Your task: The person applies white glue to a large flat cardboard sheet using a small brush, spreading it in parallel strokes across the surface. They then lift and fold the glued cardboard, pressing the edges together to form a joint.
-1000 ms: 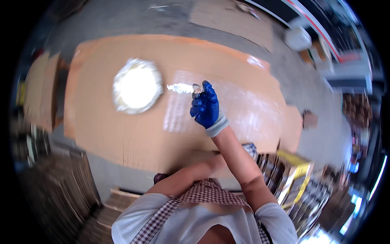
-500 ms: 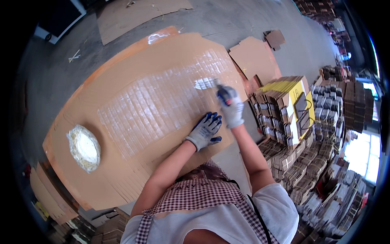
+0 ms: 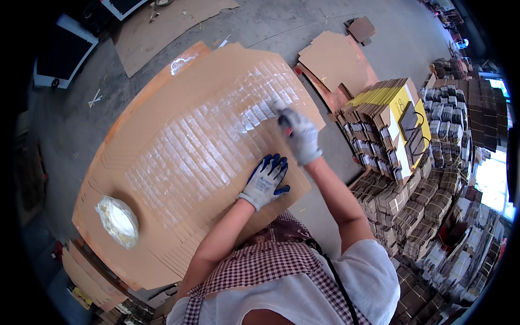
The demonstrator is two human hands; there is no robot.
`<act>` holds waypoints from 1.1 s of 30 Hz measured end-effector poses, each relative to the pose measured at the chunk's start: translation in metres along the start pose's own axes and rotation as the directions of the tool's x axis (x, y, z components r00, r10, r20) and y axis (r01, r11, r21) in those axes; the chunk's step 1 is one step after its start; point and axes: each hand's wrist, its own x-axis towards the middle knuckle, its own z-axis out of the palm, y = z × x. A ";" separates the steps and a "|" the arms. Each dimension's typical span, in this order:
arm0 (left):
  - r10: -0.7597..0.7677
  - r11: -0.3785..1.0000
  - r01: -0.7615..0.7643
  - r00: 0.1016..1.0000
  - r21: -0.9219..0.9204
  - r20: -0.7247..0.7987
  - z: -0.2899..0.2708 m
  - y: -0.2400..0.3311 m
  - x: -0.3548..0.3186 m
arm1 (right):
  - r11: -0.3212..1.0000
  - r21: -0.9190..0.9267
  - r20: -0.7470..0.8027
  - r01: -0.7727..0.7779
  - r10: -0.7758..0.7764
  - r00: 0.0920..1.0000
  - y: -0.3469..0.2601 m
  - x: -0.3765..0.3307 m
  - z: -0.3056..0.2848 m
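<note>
My left hand (image 3: pixel 264 182), in a white glove with blue fingertips, lies flat with fingers spread on fanned, overlapping cardboard sheets (image 3: pixel 208 81). Just beyond it to the right, my right hand (image 3: pixel 301 136), gloved alike, is closed round a brush (image 3: pixel 278 106). The brush is blurred by motion; its head is over the wet white streaks on the staggered sheet edges. Those shiny streaks cross the sheets diagonally in a broad band. At the left end of the sheets sits a plastic-lined bowl (image 3: pixel 118 223) with white paste in it.
The sheets lie on an orange-edged tabletop (image 3: pixel 116 130). To the right stand a stack of folded yellow and brown cartons (image 3: pixel 379 122) and strapped cardboard bundles (image 3: pixel 414 216). More flat cardboard (image 3: pixel 333 59) lies beyond the table's far right. A cardboard sheet (image 3: pixel 162 32) covers some floor at the far left.
My right hand has moved a little left with the brush, along the wet band. My left hand stays flat on the sheets. The whole view has turned and shifted slightly.
</note>
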 end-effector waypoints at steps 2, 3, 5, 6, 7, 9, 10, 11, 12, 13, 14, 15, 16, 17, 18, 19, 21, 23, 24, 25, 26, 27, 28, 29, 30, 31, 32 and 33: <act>-0.018 1.000 0.015 0.987 0.018 0.162 -0.014 0.002 0.006 | 0.979 -0.099 0.082 0.177 -0.170 0.982 -0.012 -0.022 0.006; 0.001 1.000 -0.002 0.996 0.005 0.087 -0.013 0.000 0.008 | 0.964 -0.121 0.104 0.238 -0.226 0.969 -0.008 -0.024 0.007; 0.027 0.999 -0.028 0.998 -0.019 -0.053 -0.007 0.000 0.005 | 0.987 -0.156 0.082 -0.032 0.046 0.996 0.027 -0.003 0.002; 0.034 0.999 -0.034 0.999 0.006 -0.034 -0.007 0.003 0.007 | 0.983 -0.125 0.018 -0.138 0.141 0.990 0.053 0.008 0.000; 0.045 0.999 -0.045 0.999 -0.015 -0.022 -0.007 0.007 0.008 | 0.947 -0.201 -0.044 -0.251 0.247 0.968 0.084 0.012 0.001; 0.034 0.999 -0.034 0.999 -0.035 -0.007 -0.010 0.005 0.010 | 0.953 -0.117 -0.089 -0.280 0.271 0.958 0.097 0.014 -0.009; 0.034 0.999 -0.034 0.999 -0.023 -0.018 -0.009 0.003 0.008 | 0.974 -0.049 -0.107 -0.223 0.217 0.970 0.083 0.012 -0.019; 0.030 0.999 -0.030 0.999 -0.012 -0.029 -0.007 0.001 0.005 | 0.987 0.020 -0.126 -0.160 0.161 0.979 0.065 0.008 -0.029; 0.028 1.000 -0.028 0.999 0.000 -0.041 -0.006 -0.002 0.004 | 0.989 0.091 -0.013 -0.119 0.120 0.993 0.045 0.002 -0.039; 0.018 1.000 -0.018 1.000 0.005 -0.023 -0.004 -0.001 0.004 | 0.983 0.162 0.096 -0.091 0.076 0.992 0.027 -0.009 -0.046; 0.010 1.000 -0.010 1.000 0.011 -0.005 -0.003 -0.001 0.005 | 0.983 0.174 0.148 0.066 -0.093 0.985 0.013 -0.022 -0.047; 0.000 1.000 -0.001 0.998 0.017 0.057 -0.006 0.000 0.007 | 0.956 0.195 0.196 0.219 -0.257 0.946 0.006 -0.032 -0.049; -0.011 1.000 0.008 0.992 0.024 0.123 -0.009 0.000 0.007 | 0.928 0.178 0.269 0.327 -0.365 0.891 0.007 -0.040 -0.047; 0.000 1.000 -0.001 0.996 0.006 0.089 -0.010 0.001 0.007 | 0.945 0.155 0.286 0.289 -0.323 0.902 0.016 -0.042 -0.046; 0.013 1.000 -0.012 0.999 -0.012 0.053 -0.011 0.001 0.008 | 0.959 0.129 0.301 0.252 -0.280 0.911 0.031 -0.040 -0.049; 0.024 0.999 -0.023 1.000 -0.027 0.018 -0.011 0.002 0.008 | 0.971 0.104 0.314 0.214 -0.236 0.919 0.046 -0.036 -0.053; 0.031 0.999 -0.031 1.000 -0.025 -0.002 -0.009 0.003 0.008 | 0.990 0.023 0.215 0.138 -0.140 0.967 0.078 -0.020 -0.059; 0.025 0.999 -0.026 1.000 -0.041 -0.011 -0.009 0.003 0.009 | 0.991 -0.032 0.213 0.133 -0.123 0.969 0.092 -0.012 -0.066; 0.025 0.999 -0.026 0.999 -0.034 -0.035 -0.011 0.002 0.008 | 0.988 -0.047 0.194 0.146 -0.134 0.972 0.082 -0.013 -0.069; 0.018 0.999 -0.019 0.999 -0.034 -0.029 -0.012 0.001 0.007 | 0.981 0.020 0.204 0.192 -0.192 0.960 0.068 -0.018 -0.072; 0.010 0.999 -0.011 1.000 -0.033 -0.023 -0.013 0.001 0.007 | 0.968 0.071 0.239 0.239 -0.250 0.938 0.049 -0.025 -0.072; 0.012 0.999 -0.013 1.000 -0.032 -0.019 -0.013 0.000 0.009 | 0.953 0.116 0.267 0.281 -0.302 0.915 0.036 -0.030 -0.071; 0.015 1.000 -0.016 1.000 -0.027 -0.024 -0.010 0.000 0.008 | 0.954 0.100 0.298 0.282 -0.299 0.906 0.034 -0.032 -0.069; 0.017 0.999 -0.018 1.000 -0.026 -0.026 -0.009 0.000 0.008 | 0.955 0.085 0.328 0.284 -0.295 0.897 0.035 -0.034 -0.065; 0.020 0.999 -0.020 0.999 -0.027 -0.028 -0.011 0.002 0.009 | 0.956 0.069 0.360 0.285 -0.290 0.887 0.037 -0.038 -0.062; 0.022 0.999 -0.023 0.999 -0.028 -0.029 -0.011 0.003 0.009 | 0.974 0.076 0.354 0.214 -0.227 0.907 0.056 -0.033 -0.062; 0.027 0.999 -0.028 0.999 -0.024 -0.032 -0.011 0.004 0.010 | 0.988 0.009 0.325 0.156 -0.151 0.934 0.075 -0.023 -0.063; 0.034 0.999 -0.035 0.999 -0.023 -0.033 -0.010 0.005 0.011 | 0.994 -0.056 0.291 0.091 -0.071 0.954 0.092 -0.017 -0.064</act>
